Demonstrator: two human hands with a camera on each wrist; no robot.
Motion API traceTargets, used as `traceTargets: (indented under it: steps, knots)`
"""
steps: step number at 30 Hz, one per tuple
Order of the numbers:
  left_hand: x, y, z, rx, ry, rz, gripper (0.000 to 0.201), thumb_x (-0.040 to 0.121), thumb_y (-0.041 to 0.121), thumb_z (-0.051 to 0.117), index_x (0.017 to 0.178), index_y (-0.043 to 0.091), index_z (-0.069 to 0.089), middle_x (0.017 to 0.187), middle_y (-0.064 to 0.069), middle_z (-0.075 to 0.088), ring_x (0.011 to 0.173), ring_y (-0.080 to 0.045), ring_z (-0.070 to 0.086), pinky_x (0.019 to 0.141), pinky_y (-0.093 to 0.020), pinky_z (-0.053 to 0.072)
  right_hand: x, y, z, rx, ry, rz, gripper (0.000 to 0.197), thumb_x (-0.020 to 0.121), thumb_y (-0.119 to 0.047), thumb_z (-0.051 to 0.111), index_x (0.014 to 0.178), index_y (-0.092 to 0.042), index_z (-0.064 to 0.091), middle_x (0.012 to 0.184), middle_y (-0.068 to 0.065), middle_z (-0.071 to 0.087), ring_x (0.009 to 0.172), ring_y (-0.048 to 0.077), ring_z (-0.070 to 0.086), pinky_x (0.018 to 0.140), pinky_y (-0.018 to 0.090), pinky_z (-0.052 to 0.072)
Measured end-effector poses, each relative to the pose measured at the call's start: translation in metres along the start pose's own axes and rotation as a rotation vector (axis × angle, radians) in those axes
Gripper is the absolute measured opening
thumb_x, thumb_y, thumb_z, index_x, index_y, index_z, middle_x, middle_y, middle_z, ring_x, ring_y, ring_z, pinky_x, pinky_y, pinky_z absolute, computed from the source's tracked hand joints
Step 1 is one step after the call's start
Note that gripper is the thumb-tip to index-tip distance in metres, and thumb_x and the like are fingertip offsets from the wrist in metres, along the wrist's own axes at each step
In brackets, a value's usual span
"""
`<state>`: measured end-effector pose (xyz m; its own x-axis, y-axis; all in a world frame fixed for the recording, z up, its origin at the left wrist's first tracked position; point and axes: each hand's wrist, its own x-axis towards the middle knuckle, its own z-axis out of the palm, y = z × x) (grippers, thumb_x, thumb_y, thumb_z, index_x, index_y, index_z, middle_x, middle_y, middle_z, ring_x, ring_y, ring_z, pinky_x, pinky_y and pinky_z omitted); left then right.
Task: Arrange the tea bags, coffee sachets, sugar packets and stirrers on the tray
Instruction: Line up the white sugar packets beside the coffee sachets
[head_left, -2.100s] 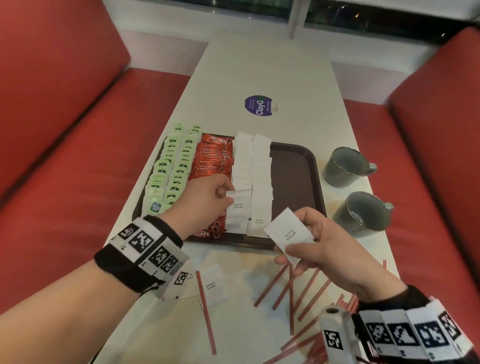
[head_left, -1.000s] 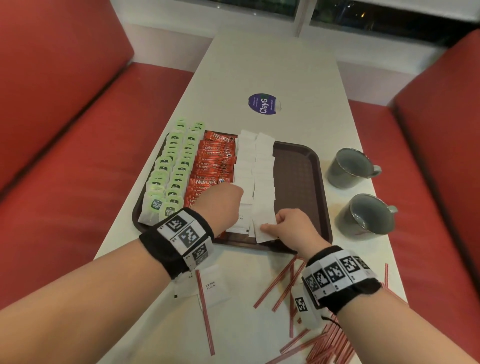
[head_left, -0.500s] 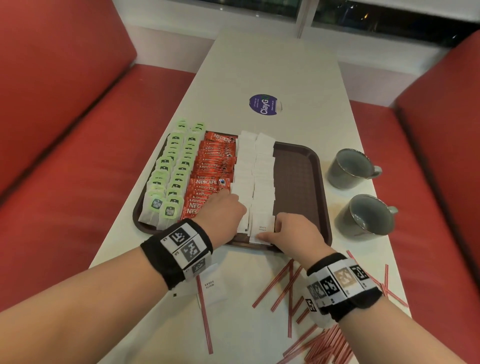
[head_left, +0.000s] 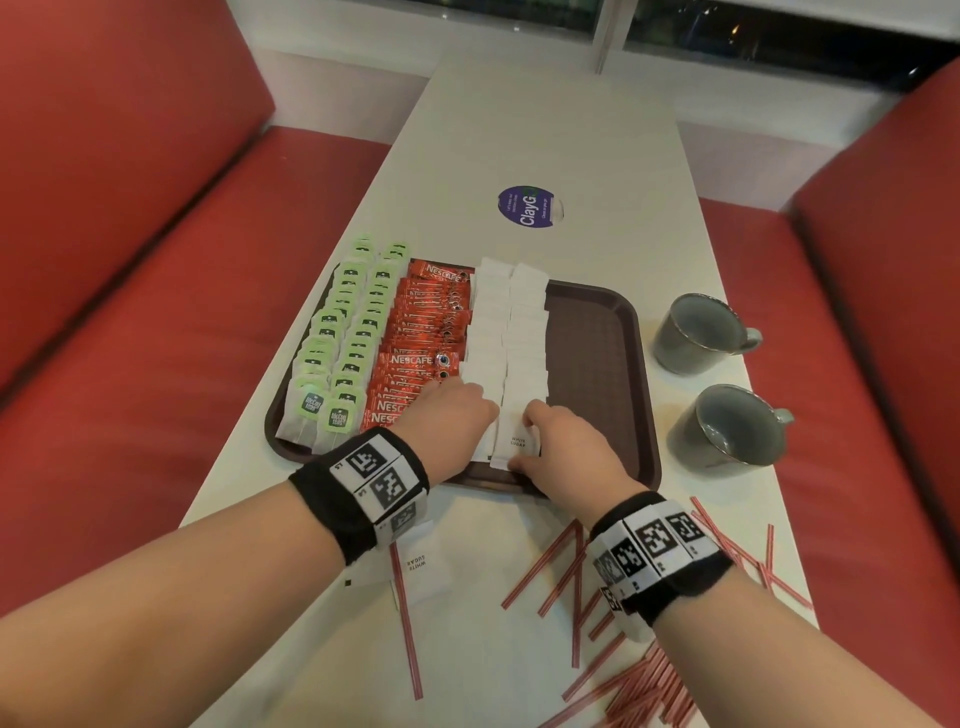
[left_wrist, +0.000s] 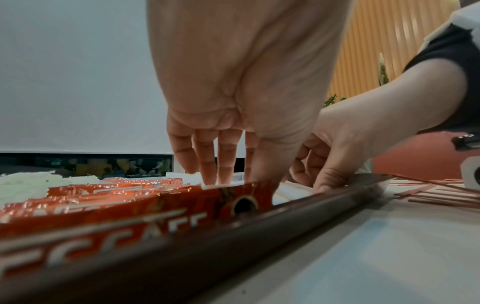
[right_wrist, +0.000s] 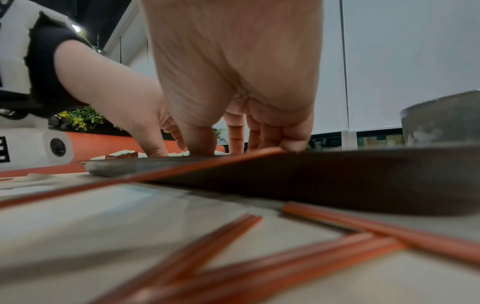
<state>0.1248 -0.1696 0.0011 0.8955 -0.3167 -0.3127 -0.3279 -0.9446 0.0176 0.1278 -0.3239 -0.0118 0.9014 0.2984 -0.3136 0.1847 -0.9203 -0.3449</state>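
Dozens of red stirrers (head_left: 639, 680) are lying loose on the table (head_left: 519, 639) nearest the person, and one white sugar packet (head_left: 423, 566) is waiting beside a stray stirrer under the left wrist. Just beyond, both hands are working at the near rim of the brown tray (head_left: 597, 364). The right hand (head_left: 563, 452) is pinching the front "white sugar" packet (head_left: 517, 441) of the right-hand sugar column, fingers curled along its edge. The left hand (head_left: 452, 415) is pressing nearly straight fingers (left_wrist: 207, 164) down on the neighbouring sugar column, gripping nothing that I can see. Farther on, coffee sachets (head_left: 426, 332) and green tea bags (head_left: 343, 332) are filling the left half in neat columns, while the right strip is sitting bare. Two grey mugs (head_left: 701, 332) are standing off the tray to the right. Sugar squaring looks like the step in hand; next probably calls for collecting the leftover packet, then gathering stirrers into that bare strip.
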Motion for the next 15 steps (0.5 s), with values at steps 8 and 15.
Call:
traceTargets:
  steps: [8,15]
  knots:
    - [-0.02,-0.013,-0.017,-0.137,0.094,-0.02,0.038,0.088,0.011,0.056,0.125,0.018,0.054,0.121,-0.004,0.055,0.112,-0.025,0.049,0.094,-0.04,0.044,-0.015,-0.005,-0.01,-0.09,0.041,-0.015,0.041,0.088,-0.044,0.062,0.119,-0.021,0.048,0.107,0.002,0.056,0.091,0.024,0.059,0.079,0.039,0.051]
    - [-0.11,-0.041,-0.008,-0.368,0.085,-0.15,0.035,0.085,0.032,0.066,0.119,0.027,0.06,0.123,0.008,0.058,0.114,-0.013,0.052,0.099,-0.031,0.042,-0.072,-0.019,-0.01,-0.045,-0.051,-0.27,0.033,0.088,-0.039,0.063,0.117,-0.025,0.056,0.106,-0.006,0.057,0.102,0.017,0.053,0.084,0.031,0.044]
